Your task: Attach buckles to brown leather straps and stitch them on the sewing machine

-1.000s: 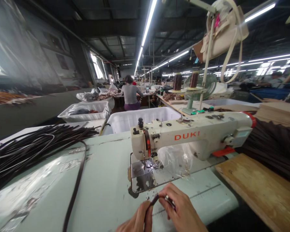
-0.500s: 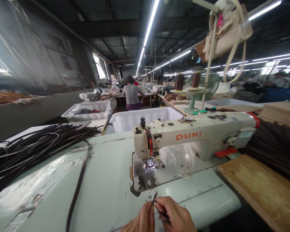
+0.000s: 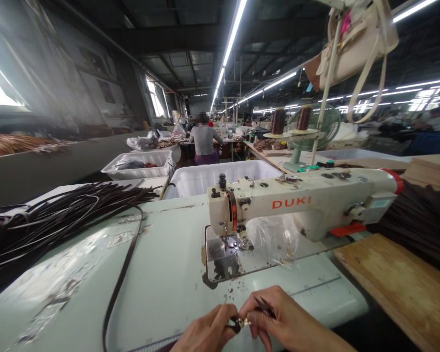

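At the front edge of the sewing table, my left hand [image 3: 210,328] pinches the end of a narrow dark strap [image 3: 235,324]. My right hand [image 3: 278,315] is closed against it, its fingertips on a small shiny metal fitting [image 3: 245,322] at the strap end. Two dark pointed tips, like those of thread snips [image 3: 264,307], stick out between the right fingers; the rest of that tool is hidden. The sewing machine [image 3: 293,201] stands just beyond both hands, with its needle area [image 3: 230,242] lit.
A heap of dark straps [image 3: 69,220] lies on the left, one strap [image 3: 122,278] trailing to the front edge. Clear plastic [image 3: 275,237] sits under the machine arm. A wooden board [image 3: 396,278] is at right, a white bin [image 3: 220,173] behind. Another person [image 3: 204,139] sits farther off.
My hands have turned: the pointed tips now stick out behind the right fingers, and the metal fitting shows between both hands. The view has shifted slightly left.
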Tool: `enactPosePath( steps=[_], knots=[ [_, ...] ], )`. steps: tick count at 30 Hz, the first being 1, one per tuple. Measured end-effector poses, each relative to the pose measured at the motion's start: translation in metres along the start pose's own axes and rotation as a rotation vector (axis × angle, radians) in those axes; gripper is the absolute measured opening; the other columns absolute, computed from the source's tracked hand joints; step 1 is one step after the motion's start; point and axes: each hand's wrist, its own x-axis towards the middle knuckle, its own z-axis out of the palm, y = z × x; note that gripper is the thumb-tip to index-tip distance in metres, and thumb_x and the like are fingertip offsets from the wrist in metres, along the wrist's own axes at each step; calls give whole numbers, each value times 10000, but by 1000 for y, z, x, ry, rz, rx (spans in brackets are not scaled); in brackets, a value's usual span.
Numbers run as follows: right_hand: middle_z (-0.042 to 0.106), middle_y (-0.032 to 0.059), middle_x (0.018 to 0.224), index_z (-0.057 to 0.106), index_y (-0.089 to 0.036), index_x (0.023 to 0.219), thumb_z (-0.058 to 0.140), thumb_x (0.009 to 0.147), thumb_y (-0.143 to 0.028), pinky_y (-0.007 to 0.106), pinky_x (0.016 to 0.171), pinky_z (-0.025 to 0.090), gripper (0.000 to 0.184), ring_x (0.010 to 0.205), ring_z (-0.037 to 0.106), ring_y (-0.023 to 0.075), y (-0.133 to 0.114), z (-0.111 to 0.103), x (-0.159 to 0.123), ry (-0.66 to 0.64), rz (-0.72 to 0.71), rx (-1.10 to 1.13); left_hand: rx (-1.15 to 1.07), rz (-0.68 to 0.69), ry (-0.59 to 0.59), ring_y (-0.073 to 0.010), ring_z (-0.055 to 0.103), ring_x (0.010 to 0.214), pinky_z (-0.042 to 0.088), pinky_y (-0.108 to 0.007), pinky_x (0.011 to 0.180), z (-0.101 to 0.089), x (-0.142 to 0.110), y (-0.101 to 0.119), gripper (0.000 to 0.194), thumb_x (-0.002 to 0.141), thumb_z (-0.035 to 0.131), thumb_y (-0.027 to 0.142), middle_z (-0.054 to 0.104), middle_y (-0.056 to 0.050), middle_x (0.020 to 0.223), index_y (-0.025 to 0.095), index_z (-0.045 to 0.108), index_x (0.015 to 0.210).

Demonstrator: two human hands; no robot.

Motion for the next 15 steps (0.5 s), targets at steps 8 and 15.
enactPosePath(
  steps=[8, 15],
  knots=[
    [631, 9, 816, 633, -178, 889, 545, 913, -296, 216, 724, 414, 149, 767, 586, 136, -8, 12, 13, 145, -210, -513, 259, 74, 188, -128, 586, 587, 377, -213, 541, -7, -1, 8, 210, 910, 263, 164, 631, -15, 767, 228, 460, 877],
    [587, -25, 741, 581, -180, 781, 557, 905, -293, 214, 650, 365, 169, 683, 535, 114, -13, 8, 15, 153, -233, -501, 117, 53, 268, -136, 647, 680, 466, -191, 617, -4, 0, 8, 251, 903, 303, 176, 678, -12, 804, 249, 514, 1018]
  ],
)
